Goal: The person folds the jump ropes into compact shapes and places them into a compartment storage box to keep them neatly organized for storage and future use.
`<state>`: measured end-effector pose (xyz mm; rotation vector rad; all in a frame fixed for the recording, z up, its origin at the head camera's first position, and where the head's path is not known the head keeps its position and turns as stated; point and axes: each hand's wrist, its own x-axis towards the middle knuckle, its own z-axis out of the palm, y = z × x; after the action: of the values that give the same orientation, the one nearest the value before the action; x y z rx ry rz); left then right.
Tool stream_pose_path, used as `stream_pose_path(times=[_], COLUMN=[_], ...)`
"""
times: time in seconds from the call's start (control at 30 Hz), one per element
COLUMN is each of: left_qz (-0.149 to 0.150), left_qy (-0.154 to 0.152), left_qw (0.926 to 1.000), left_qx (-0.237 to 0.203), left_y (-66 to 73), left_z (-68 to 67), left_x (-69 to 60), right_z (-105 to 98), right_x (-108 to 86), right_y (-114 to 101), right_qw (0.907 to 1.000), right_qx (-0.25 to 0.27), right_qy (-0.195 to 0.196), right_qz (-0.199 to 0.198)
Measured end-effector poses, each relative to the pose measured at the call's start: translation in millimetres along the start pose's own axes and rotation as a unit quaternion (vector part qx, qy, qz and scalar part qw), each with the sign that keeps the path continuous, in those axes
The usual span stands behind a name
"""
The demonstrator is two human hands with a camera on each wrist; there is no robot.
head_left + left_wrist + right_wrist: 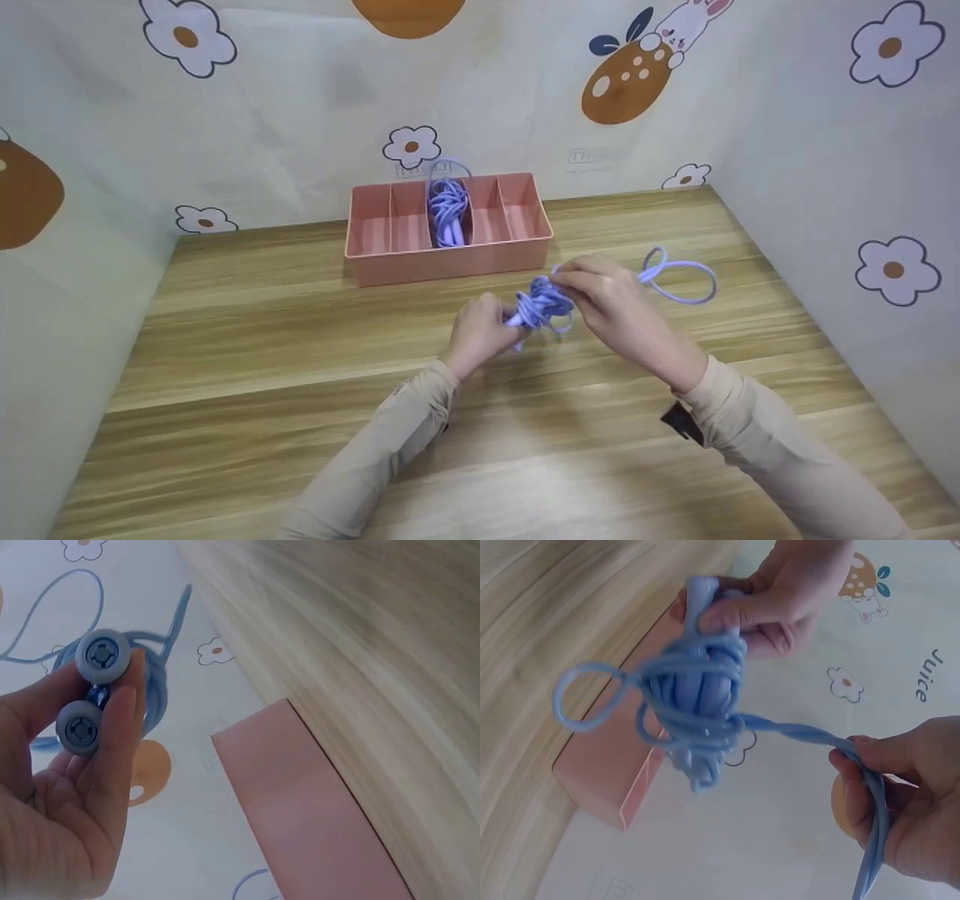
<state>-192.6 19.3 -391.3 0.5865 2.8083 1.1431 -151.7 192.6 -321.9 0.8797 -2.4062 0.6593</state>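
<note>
A blue-purple jump rope [541,304] is bundled in loops around its two handles, above the wooden table. My left hand [482,330] grips the handles [103,656], whose round ends face the left wrist camera. From the bundle a twisted double length of rope [799,733] runs to my right hand [611,311], which pinches it between thumb and fingers. Beyond that hand the rope ends in a free loop [686,281]. A smaller loop [585,696] sticks out from the bundle's other side in the right wrist view.
Behind the hands stands a pink divided box [450,262]. One of its middle compartments holds another wound jump rope [448,206], with a loop rising above the rim. Patterned sheets [495,97] form walls around the wooden table [300,360].
</note>
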Motion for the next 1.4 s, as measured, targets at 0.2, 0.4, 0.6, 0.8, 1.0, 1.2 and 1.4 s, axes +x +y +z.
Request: stream_pose_path(times=[0.2, 0.4, 0.6, 0.8, 1.0, 1.2, 1.4], left_qz=[-0.015, -0.032, -0.064, -0.060, -0.055, -0.048, -0.036], left_qy=[0.050, 0.053, 0.037, 0.033, 0.012, -0.007, -0.037], left_qw=[0.9911, 0.9537, 0.8906, 0.8777, 0.8701, 0.8544, 0.8380], left_qx=[-0.122, -0.294, -0.449, -0.474, -0.490, -0.517, -0.543], left_y=[-3.7, -2.2, 3.7, 5.2, 7.3, 10.8, 14.2], left_z=[-1.8, -3.1, -7.6, -14.3, -23.6, -31.4, -36.5], left_x=[1.9, 1.3, -0.9, -5.0, -11.2, -17.8, -22.9], right_z=[7, 16, 21, 25, 23, 16, 9], right_x=[-6.0, -14.2, -23.2, -34.6, -46.1, -56.8, -64.9], right_y=[-7, -9, -10, -10, -6, 6, 26], right_qw=[0.9976, 0.9907, 0.9820, 0.9707, 0.9584, 0.9154, 0.8633], right_qx=[0.036, 0.082, 0.130, 0.191, 0.244, 0.379, 0.495], right_qy=[0.055, 0.106, 0.137, 0.137, 0.126, 0.065, -0.022], right_qz=[-0.021, -0.025, 0.003, 0.048, 0.075, 0.117, 0.094])
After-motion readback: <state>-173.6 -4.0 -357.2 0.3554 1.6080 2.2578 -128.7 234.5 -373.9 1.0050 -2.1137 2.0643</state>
